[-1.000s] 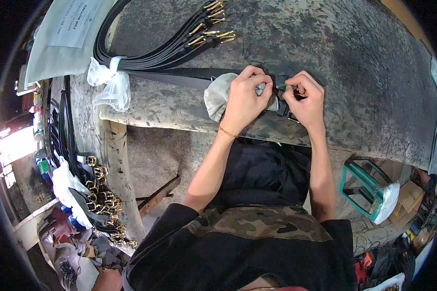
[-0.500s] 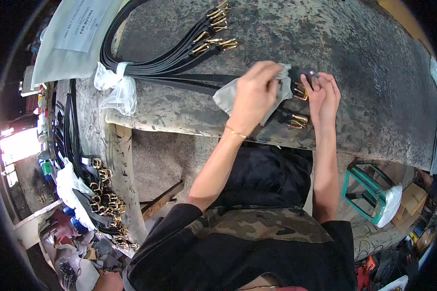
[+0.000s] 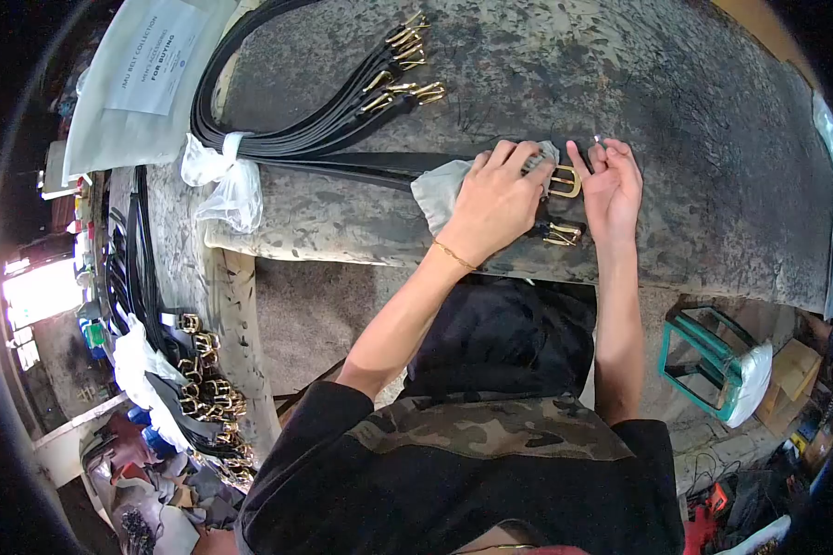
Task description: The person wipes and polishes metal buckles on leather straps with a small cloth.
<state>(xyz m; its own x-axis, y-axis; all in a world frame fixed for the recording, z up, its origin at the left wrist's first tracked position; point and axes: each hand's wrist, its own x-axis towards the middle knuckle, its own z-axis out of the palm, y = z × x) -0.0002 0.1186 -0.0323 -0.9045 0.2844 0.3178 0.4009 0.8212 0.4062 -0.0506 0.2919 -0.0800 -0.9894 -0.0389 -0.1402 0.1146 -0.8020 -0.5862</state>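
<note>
My left hand (image 3: 502, 190) is closed over a grey cloth (image 3: 440, 190), pressing it onto a black belt beside its gold buckle (image 3: 565, 181). My right hand (image 3: 613, 190) is just right of that buckle, palm turned up. Its fingers are curled around a small object with a shiny tip (image 3: 597, 140), mostly hidden, so I cannot make out its kind. A second gold buckle (image 3: 563, 233) lies below, close to the table's near edge. Leftward, the black belt straps (image 3: 342, 148) run into a bundle tied with white plastic (image 3: 220, 176).
More gold buckles (image 3: 407, 69) fan out on the worn dark tabletop (image 3: 713, 185). A printed label bag (image 3: 153, 65) covers the far left corner. Another buckled belt bundle (image 3: 208, 393) hangs at the left. A green frame (image 3: 703, 365) stands below on the right.
My left hand has shifted slightly right and down with the cloth, now flatter over the belt by the buckle. The upper buckle has tilted to show its full frame. My right hand stays nearly in place.
</note>
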